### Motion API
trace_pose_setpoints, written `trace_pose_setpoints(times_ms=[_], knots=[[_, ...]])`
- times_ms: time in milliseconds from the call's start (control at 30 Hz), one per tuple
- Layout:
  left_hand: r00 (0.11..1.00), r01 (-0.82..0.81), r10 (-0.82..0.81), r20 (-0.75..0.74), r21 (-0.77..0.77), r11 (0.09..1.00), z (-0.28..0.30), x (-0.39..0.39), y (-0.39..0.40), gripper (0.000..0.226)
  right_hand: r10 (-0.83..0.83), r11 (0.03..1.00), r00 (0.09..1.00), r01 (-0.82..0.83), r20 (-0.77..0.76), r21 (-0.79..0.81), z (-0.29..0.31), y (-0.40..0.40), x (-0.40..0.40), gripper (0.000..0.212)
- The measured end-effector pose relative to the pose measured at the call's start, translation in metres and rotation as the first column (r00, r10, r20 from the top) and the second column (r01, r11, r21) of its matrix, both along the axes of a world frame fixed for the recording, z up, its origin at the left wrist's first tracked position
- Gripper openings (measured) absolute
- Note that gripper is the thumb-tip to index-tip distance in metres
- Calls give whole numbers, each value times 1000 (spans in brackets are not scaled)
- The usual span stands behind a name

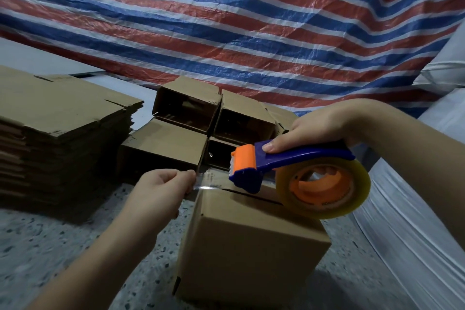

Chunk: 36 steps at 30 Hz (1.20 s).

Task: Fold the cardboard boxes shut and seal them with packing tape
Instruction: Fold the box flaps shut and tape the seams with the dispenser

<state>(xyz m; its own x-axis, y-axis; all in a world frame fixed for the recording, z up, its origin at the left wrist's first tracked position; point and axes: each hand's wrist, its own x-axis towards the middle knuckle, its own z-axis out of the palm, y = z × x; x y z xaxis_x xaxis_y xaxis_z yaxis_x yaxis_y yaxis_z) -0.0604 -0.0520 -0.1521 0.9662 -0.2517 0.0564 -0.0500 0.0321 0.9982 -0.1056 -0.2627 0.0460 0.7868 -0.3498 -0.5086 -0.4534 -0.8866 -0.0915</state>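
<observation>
Brown cardboard box (251, 241), lower centre, flaps folded; light, stiff. Right hand (319, 128) grips blue-orange tape dispenser (289, 161) handle; left hand (161, 189) pinches thin, sticky clear tape end (206, 181) at the box's left edge

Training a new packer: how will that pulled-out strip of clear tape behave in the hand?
The tape strip looks thin and wrinkled, so probably floppy, apt to curl or stick to itself. Pinched by the left hand against the dispenser, it likely stays taut.
</observation>
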Motion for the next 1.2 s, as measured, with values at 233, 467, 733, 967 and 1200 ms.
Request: trace_pose_setpoints(times_ms=[233,467,733,967,1200], knots=[[998,58,-60,19,64,996,-10,-7,3,45,14,1000,1000,-14,5,-9,-1,5,2,85],[994,103,-106,22,108,989,-17,-13,-4,50,18,1000,1000,-18,21,-9,-2,7,2,84],[998,49,-47,-37,62,997,-19,-21,-13,57,17,1000,1000,-16,14,-9,-4,7,5,86],[986,38,-30,-163,47,998,-25,-26,-14,47,18,1000,1000,-18,-6,7,-4,11,5,83],[995,-2,-2,101,43,999,9,-10,-7,47,40,999,999,-40,-13,-2,-3,13,3,82]])
